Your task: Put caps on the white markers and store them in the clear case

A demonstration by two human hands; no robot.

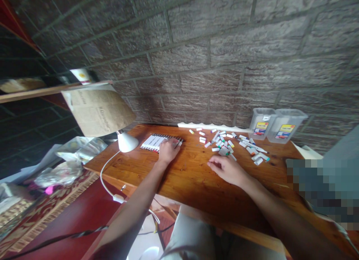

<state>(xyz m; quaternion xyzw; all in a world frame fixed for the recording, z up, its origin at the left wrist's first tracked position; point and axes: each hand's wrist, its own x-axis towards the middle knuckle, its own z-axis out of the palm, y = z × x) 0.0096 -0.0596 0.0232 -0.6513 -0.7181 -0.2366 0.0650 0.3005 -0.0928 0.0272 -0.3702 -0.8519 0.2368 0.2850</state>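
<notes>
My left hand (pixel 167 150) rests on the right end of a neat row of white markers (pixel 153 142) laid side by side on the wooden table (pixel 185 177); its fingers lie flat over them. My right hand (pixel 227 169) lies on the table just in front of a loose pile of white markers with coloured caps (pixel 228 142), fingers curled loosely, thumb and forefinger pointing left. Whether anything sits in that hand I cannot make out.
Two clear plastic tubs (pixel 276 125) with labels stand against the brick wall at the back right. A white lamp base (pixel 127 141) with its cord and a brown paper shade (pixel 98 112) stand at the table's left. A white scalloped strip (pixel 213 127) lies along the wall.
</notes>
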